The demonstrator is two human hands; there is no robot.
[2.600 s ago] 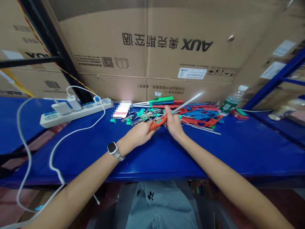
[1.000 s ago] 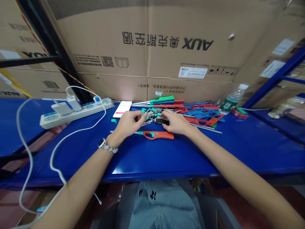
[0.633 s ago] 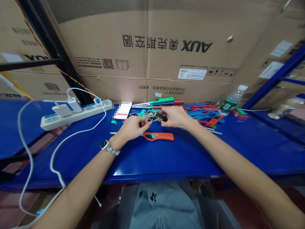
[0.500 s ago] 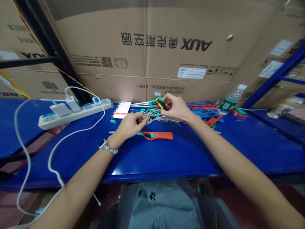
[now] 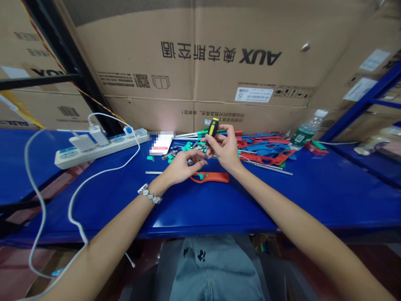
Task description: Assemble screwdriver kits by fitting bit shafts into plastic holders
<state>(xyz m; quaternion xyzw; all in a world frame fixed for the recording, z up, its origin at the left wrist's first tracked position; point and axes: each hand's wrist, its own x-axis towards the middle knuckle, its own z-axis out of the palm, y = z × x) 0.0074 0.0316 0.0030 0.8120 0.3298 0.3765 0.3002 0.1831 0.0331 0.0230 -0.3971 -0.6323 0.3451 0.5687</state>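
My right hand grips a screwdriver with a black-and-yellow handle, held nearly upright with its thin shaft pointing down. The fingers of my left hand are pinched together by the shaft's lower end. Anything between them is too small to make out. Just below the hands lies an orange gas lighter with a green trigger, its middle covered by my left hand. Behind the hands is a heap of small metal and green parts. Orange and blue lighter shells are piled to the right.
At the left a white power strip carries chargers and a white cable. A phone-like white screen lies behind my left hand. A plastic bottle stands at the back right, before a large cardboard box on the blue table.
My right hand has turned the screwdriver from slanted to nearly upright and moved slightly nearer. My left hand has moved right, so the two hands now meet at the shaft.
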